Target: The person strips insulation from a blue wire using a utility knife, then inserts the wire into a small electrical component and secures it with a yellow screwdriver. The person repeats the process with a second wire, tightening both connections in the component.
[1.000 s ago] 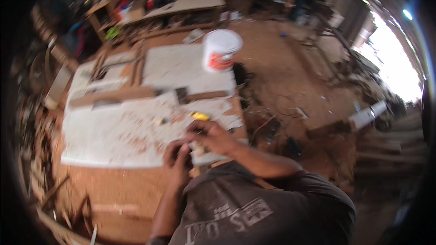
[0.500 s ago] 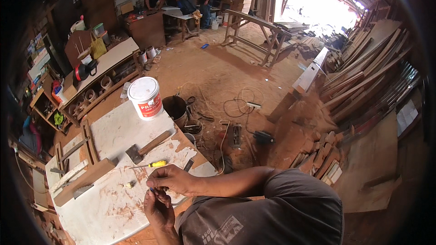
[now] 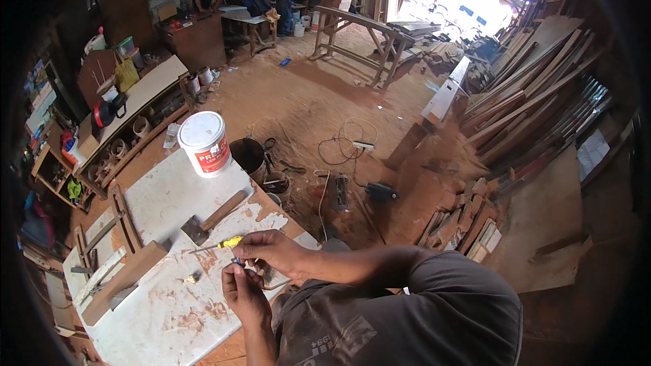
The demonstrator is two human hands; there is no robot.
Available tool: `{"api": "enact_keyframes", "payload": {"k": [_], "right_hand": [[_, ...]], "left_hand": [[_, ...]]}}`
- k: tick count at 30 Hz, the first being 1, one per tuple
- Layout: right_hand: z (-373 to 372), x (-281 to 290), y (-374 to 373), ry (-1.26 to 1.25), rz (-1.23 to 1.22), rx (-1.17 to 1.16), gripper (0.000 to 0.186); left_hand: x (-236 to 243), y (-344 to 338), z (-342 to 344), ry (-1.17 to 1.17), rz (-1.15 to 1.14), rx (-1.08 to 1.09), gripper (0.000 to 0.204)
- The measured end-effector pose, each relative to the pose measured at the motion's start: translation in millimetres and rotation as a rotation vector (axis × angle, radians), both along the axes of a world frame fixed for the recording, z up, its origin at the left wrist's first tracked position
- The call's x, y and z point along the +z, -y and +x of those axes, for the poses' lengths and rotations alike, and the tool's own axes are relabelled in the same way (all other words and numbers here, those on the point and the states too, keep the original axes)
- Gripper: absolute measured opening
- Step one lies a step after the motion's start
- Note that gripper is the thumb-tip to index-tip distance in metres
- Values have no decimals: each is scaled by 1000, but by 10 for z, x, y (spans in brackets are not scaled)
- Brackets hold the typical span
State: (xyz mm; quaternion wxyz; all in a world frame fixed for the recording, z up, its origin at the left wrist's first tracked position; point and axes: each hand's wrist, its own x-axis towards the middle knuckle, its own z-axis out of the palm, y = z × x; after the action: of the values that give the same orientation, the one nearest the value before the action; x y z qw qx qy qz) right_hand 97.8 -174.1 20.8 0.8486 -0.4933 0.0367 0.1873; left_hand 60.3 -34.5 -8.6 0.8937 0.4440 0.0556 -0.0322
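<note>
On the counter (image 3: 159,193), the bucket (image 3: 205,146) stands at the far corner, the hammer (image 3: 218,215) lies near the right edge, the screwdriver (image 3: 228,242) just before it, the plank (image 3: 129,276) toward the left edge.

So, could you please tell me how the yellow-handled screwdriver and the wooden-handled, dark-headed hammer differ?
The yellow-handled screwdriver has a thin shaft; the wooden-handled hammer has a dark, blocky head. The screwdriver's handle is short and yellow, the hammer's longer and brown. Both lie on the white tabletop.
</note>
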Motion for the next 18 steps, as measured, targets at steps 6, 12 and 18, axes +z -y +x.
{"api": "enact_keyframes", "payload": {"k": [6,12,18], "right_hand": [[57,98,150,-60,32,-43,23],[192,223,258,-108,182,3,18],[315,211,214,-196,235,-116,14]], "left_hand": [[192,85,106,39,42,-109,12],[271,158,196,-20,-67,-82,10],[395,302,224,-151,-101,54,7]]}}
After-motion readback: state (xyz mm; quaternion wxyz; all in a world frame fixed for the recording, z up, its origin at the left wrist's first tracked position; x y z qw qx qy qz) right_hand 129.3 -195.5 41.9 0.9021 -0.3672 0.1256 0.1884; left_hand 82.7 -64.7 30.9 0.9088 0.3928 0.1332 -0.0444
